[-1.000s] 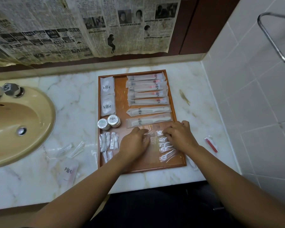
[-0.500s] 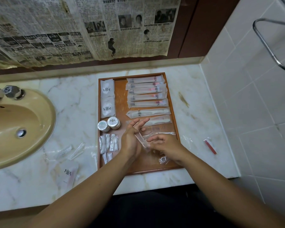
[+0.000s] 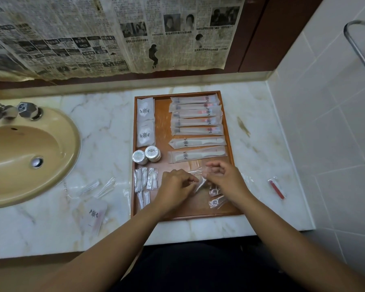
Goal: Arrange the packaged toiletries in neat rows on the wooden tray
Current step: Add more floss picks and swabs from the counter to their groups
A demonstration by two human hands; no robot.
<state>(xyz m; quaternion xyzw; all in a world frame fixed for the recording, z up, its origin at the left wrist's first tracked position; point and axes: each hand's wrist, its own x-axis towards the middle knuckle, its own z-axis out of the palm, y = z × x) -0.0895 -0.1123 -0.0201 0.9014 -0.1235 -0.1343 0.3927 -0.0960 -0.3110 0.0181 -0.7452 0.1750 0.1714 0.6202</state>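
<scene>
Clear cellophane around a white floss pick (image 3: 200, 182) is being pinched at both ends. The left hand (image 3: 177, 185) is curling its fingers (image 3: 191, 180) onto the near-left end, and the right hand (image 3: 227, 180) is gripping the other end with thumb and forefinger. Half a second back the left fingers were standing straight beside the lower comb packet. Both hands are now sitting lower, over the near half of the wooden tray (image 3: 188, 217), and two floss packets (image 3: 215, 196) are showing just beside the right hand where one was showing before.

Bare wood is lying open between the hands and the tray's near rim. A band of marble counter (image 3: 103, 123) is separating the right rim from the tiled wall (image 3: 335, 123), with a red stick (image 3: 276, 188) lying on it. To the left, loose clear packets (image 3: 89, 187) are lying between the tray and the beige sink (image 3: 30, 154).

Five frosted toothbrush packets (image 3: 196, 114) are overlapping in a row at the far end, with two comb packets (image 3: 197, 148) nearer. Square white sachets (image 3: 145, 123), two round foil-topped tins (image 3: 145, 155) and crinkled cotton-bud packets (image 3: 145, 180) are running down the left side.
</scene>
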